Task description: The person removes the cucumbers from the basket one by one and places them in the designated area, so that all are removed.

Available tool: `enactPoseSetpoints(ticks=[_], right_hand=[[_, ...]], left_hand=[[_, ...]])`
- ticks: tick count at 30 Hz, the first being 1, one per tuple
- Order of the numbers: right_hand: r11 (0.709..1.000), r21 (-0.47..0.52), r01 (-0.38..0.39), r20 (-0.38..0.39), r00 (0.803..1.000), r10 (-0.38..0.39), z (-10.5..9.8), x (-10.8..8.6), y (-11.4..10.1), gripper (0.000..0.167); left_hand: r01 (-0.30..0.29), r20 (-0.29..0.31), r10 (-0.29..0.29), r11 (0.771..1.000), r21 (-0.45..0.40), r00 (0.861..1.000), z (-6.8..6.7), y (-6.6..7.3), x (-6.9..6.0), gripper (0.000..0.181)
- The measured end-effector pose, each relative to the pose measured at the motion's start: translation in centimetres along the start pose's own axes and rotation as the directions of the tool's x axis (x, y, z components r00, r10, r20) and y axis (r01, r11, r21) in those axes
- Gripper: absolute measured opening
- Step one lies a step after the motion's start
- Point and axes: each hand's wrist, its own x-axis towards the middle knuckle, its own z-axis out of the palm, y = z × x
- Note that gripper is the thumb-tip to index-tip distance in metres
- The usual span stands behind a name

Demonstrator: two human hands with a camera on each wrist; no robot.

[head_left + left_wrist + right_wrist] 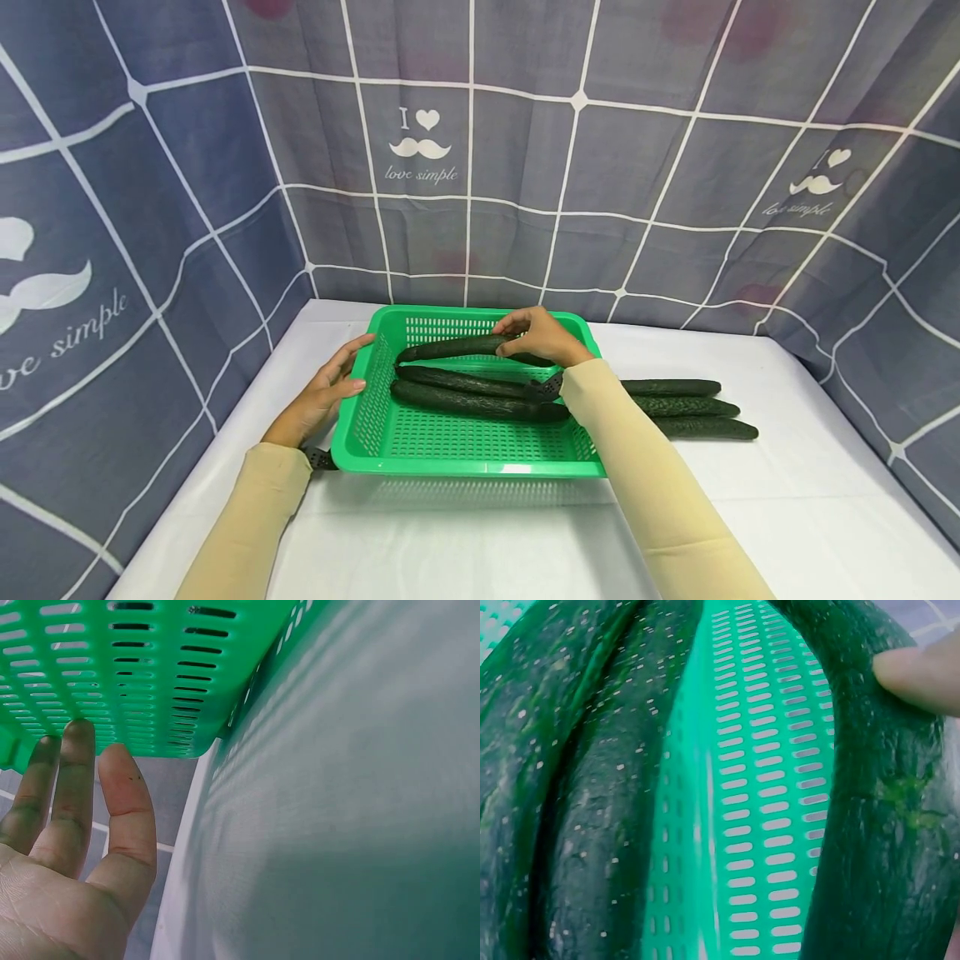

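A green plastic basket (427, 468) with slotted walls stands on the white table. My right hand (546, 335) reaches into it and pinches a dark green cucumber (450, 347) along the back wall, thumb on the near side. In the right wrist view, a fingertip (900, 671) presses that cucumber (885, 825). Two more cucumbers, one behind (461, 381) and one in front (472, 402), lie side by side in the basket. My left hand (324, 392) rests against the basket's left side; in the left wrist view its fairly straight fingers (73, 787) touch the slotted outer wall (135, 697).
To the right of the basket, three cucumbers (686, 407) lie together on the white tablecloth (810, 500), partly hidden by my right sleeve (637, 467). A grey-blue checked curtain (517, 150) with white lines hangs behind and along both sides.
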Motion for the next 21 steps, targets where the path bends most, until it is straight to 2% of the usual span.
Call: enactPoseSetpoints(ticks=[13, 21], right_hand=[[0.996, 0.02, 0.092, -0.029, 0.995, -0.092, -1.0, -0.7, -0.8, 0.031], [0.995, 0.017, 0.098, -0.09, 0.991, -0.096, -1.7, -1.5, -1.9, 0.033]], left_hand=[[0.004, 0.007, -0.004, 1.0, 0.008, 1.0, -0.1, 0.2, 0.0, 0.073], [-0.004, -0.002, 0.004, 1.0, 0.013, 1.0, 0.0, 0.0, 0.0, 0.075]])
